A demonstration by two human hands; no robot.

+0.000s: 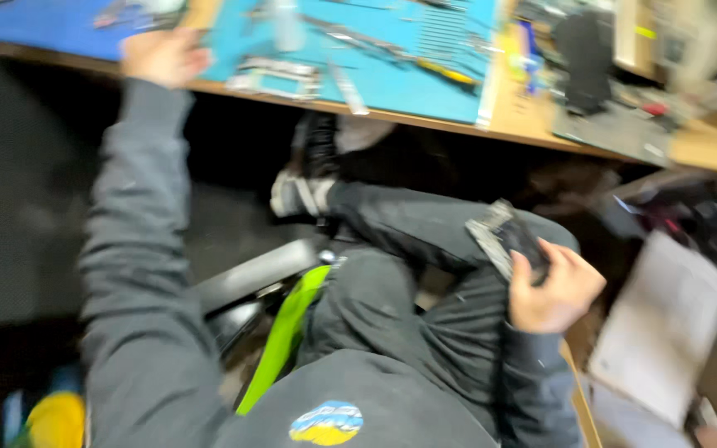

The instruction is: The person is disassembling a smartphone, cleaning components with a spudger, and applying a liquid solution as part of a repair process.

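The picture is blurred by motion. My left hand (163, 56) reaches up to the front edge of the wooden workbench (541, 124), by the blue cutting mat (408, 79); whether it grips anything there I cannot tell. My right hand (551, 286) is down at my lap, fingers closed around a small dark device with a grey edge (504, 236), resting against my dark trouser leg (425, 224). My legs are crossed, one shoe (299, 192) under the bench.
Several small tools and metal parts (358, 50) lie on the mat, with a yellow-handled tool (446, 73). A dark object (587, 58) stands on the bench at right. A bright green strap (285, 332) runs by a chair part. A pale box (665, 323) sits lower right.
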